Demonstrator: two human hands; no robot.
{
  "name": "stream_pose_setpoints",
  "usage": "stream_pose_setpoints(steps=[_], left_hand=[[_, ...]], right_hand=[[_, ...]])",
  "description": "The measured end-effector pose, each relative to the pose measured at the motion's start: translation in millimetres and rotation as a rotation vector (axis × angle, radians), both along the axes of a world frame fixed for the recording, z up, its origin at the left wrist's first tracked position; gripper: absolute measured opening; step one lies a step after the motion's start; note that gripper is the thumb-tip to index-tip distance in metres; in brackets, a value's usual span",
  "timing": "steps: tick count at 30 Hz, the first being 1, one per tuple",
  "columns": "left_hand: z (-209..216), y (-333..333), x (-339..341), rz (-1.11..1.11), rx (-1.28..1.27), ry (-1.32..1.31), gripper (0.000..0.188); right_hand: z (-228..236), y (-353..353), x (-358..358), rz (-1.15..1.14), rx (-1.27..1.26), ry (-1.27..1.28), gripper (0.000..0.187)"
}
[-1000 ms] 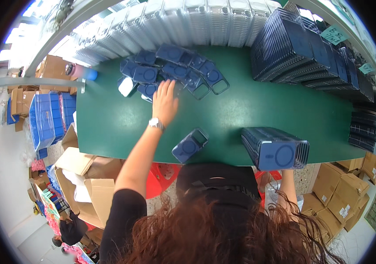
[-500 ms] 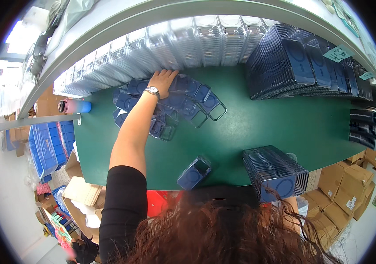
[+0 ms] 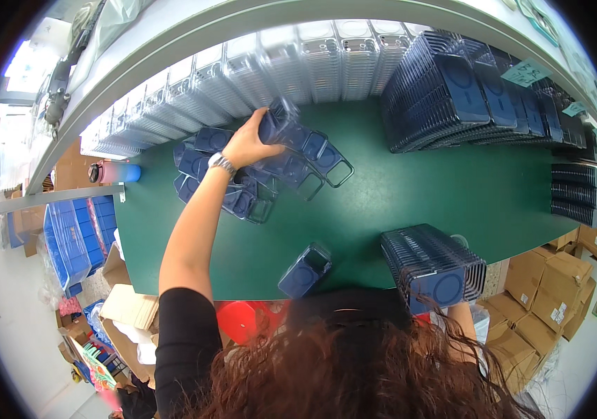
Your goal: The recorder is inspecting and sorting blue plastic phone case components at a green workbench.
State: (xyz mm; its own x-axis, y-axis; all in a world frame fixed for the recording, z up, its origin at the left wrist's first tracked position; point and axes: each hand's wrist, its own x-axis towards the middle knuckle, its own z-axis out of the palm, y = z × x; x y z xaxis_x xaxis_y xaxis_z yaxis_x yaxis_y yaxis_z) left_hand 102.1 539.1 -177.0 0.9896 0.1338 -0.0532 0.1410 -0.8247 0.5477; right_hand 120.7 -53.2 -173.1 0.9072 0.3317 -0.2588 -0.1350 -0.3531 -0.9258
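My left hand [image 3: 245,144], with a watch on its wrist, grips a clear and dark blue phone case [image 3: 276,126] tilted up between thumb and fingers. Below it spreads a loose pile of the same phone cases [image 3: 249,201] on the green table [image 3: 354,209]. A small phone case bundle [image 3: 304,271] lies by itself near the front edge. At the right front, a long row of nested phone cases [image 3: 431,262] stands on edge. My right forearm [image 3: 462,322] comes up behind that row, and the row and hair hide my right hand.
Clear phone cases [image 3: 242,70] line the table's back in nested rows. Dark blue case stacks [image 3: 445,98] fill the back right, with a paper label [image 3: 526,71] on top. A bottle [image 3: 113,172] stands left of the table. Cardboard boxes [image 3: 557,286] are piled at the right.
My left hand, earlier flat over the pile's back edge, has closed on a phone case and raised it. The view has shifted slightly.
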Motion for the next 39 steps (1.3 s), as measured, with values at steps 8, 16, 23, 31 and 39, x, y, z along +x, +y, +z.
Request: stream_pose_setpoints(steps=[8, 16, 23, 31, 39], left_hand=[[33.2, -153.2, -145.4, 0.282, -1.828, 0.172, 0.083], [43.8, -277.3, -266.8, 0.274, -1.980, 0.141, 0.092], [66.8, -304.2, -274.1, 0.280, -1.827, 0.138, 0.096], [103.3, -336.8, -271.8, 0.349, -1.819, -0.066, 0.095], [110.1, -347.3, -277.2, 0.398, -1.702, -0.185, 0.091]], right_hand=[[-24.8, -60.9, -34.9, -0.043, -0.233, 0.050, 0.036], [-46.4, -90.1, -59.5, -0.081, -0.556, 0.123, 0.019], [56.4, 10.7, -171.4, 0.180, 0.279, 0.425, 0.012], [99.3, 101.3, -171.4, 0.284, 0.315, 0.209, 0.008], [106.6, 106.6, -169.9, 0.433, 0.038, -0.237, 0.008]])
